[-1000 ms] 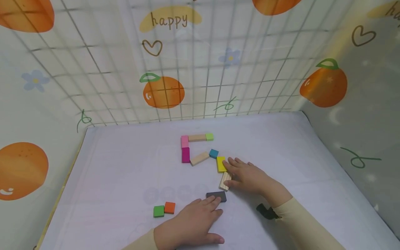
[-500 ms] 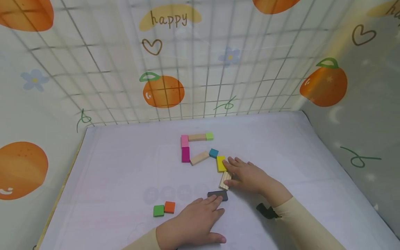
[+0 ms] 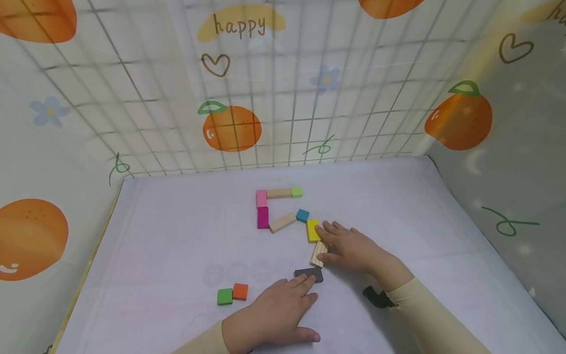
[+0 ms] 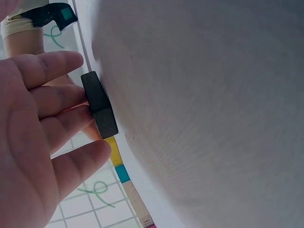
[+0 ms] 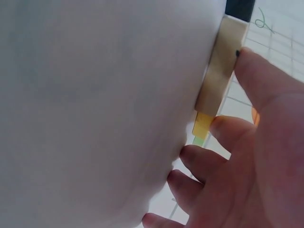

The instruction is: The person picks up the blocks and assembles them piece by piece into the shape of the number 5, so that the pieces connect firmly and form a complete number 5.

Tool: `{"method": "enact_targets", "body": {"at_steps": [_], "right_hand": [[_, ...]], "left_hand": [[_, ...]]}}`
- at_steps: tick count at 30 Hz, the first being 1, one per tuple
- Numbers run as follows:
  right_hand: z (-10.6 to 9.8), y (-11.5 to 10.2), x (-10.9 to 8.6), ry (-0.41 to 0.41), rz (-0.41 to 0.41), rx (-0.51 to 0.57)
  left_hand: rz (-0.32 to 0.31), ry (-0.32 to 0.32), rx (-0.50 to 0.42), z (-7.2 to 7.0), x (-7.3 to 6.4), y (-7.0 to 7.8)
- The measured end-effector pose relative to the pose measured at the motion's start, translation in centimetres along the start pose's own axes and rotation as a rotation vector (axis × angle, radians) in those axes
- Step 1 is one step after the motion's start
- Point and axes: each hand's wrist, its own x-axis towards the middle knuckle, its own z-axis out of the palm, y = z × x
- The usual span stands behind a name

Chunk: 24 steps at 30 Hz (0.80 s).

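My left hand (image 3: 278,312) lies palm down with its fingertips on a dark grey block (image 3: 309,274), its fingers straight in the left wrist view too. The block's right end is right at the lower end of a striped bare wood block (image 3: 317,253). The thumb of my right hand (image 3: 353,248) rests on that wood block (image 5: 222,66), while its index finger touches the yellow block (image 3: 312,230). Beyond the yellow block, the curving row goes on with a blue cube (image 3: 302,215), a slanted plain wood block (image 3: 282,222) and a magenta block (image 3: 263,217).
A pink block (image 3: 262,198), another wood block (image 3: 279,193) and a light green cube (image 3: 297,192) form the row's far end. Left of my left hand, a green block (image 3: 224,297) touches an orange one (image 3: 240,291). Printed cloth walls stand behind and beside the white table (image 3: 168,236).
My left hand has slid the dark grey block a little to the right, up to the striped wood block. The right hand has stayed in place.
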Motion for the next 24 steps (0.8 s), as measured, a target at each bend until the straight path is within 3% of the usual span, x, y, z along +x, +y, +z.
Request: {"method": "enact_targets", "body": {"at_steps": [24], "right_hand": [[0.12, -0.07, 0.05, -0.003, 0.01, -0.005]], "left_hand": [[0.008, 0.01, -0.023, -0.11, -0.27, -0.08]]}}
